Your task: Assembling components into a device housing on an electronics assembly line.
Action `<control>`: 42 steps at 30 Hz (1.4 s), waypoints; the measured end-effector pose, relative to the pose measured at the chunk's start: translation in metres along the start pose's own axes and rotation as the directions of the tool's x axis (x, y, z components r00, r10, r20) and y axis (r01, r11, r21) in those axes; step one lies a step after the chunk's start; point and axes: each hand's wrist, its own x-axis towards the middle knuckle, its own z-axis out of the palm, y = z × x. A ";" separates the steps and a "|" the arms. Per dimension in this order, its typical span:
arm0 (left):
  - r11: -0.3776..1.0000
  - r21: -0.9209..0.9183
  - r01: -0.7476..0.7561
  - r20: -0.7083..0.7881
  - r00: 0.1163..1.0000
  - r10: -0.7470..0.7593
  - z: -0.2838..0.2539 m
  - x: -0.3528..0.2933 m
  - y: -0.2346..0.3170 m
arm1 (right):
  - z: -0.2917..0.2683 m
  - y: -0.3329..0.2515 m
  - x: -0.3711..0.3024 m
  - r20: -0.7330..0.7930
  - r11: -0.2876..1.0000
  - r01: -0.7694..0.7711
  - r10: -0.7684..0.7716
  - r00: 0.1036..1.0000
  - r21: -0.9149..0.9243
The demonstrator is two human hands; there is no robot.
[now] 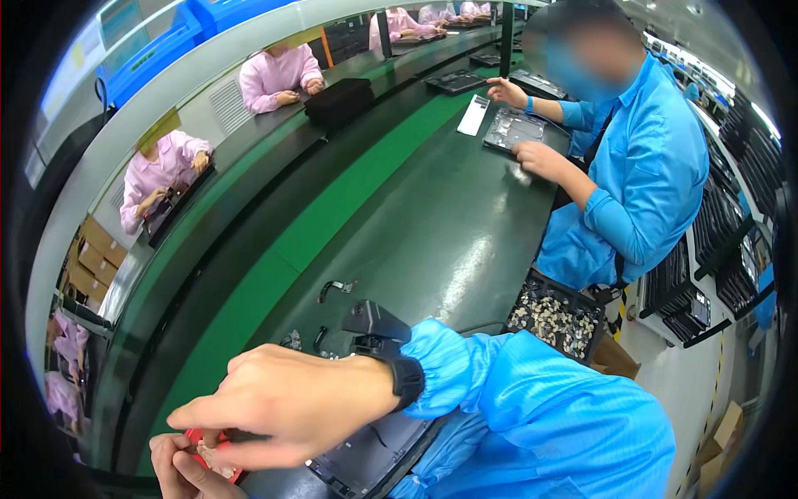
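My right hand (291, 399) reaches across to the left, wearing a dark strap with a small black device (376, 324) at the wrist. Its index finger is stretched out and its thumb stands apart, both above a red tray (196, 436) with small pale pieces in it. Beside that tray, at the lower edge, is my left hand (184, 472), its thumb and fingers curled together; whatever they pinch is hidden. A dark grey laptop-like casing (374, 457) lies under my right forearm, partly covered by my blue sleeve.
Small black cable parts (336, 288) lie on the dark bench (399, 241). A co-worker in blue (640, 166) handles an open device casing (514, 130) at the far right. A black bin of small metallic parts (555, 320) stands right of the bench. Across a green strip, people in pink work.
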 end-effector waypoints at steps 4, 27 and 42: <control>0.973 -0.198 0.115 -0.148 0.978 -0.146 0.015 -0.003 -0.028 | 0.004 0.023 -0.005 -0.031 0.996 -0.004 0.007 1.000 0.090; 0.892 -0.434 0.127 0.218 0.975 -0.034 0.013 0.018 -0.038 | 0.019 0.032 -0.004 -0.007 0.958 -0.284 0.284 0.959 0.025; 0.978 -0.069 -0.197 0.180 0.962 0.206 0.014 0.021 -0.026 | 0.014 0.035 0.004 -0.023 0.970 -0.192 0.197 0.980 0.151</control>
